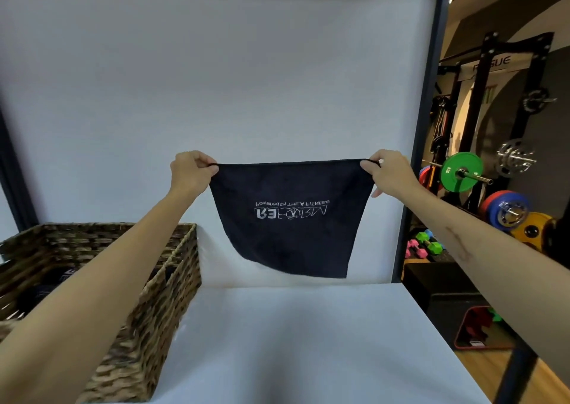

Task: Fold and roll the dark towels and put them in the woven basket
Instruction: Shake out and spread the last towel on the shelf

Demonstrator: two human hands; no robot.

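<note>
Woven basket point(160, 295) at left, hands pinching dark towel point(290, 218) (logo inverted)

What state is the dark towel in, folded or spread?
Spread, not rolled. The dark towel hangs in the air above the table, top edge stretched between left hand and right hand. Whether doubled: cannot tell.

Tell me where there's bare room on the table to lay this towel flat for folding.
The white table is bare from the woven basket's right wall across to the table's right edge, below the dark towel that the left hand and right hand hold up. The basket crowds the left side.
</note>
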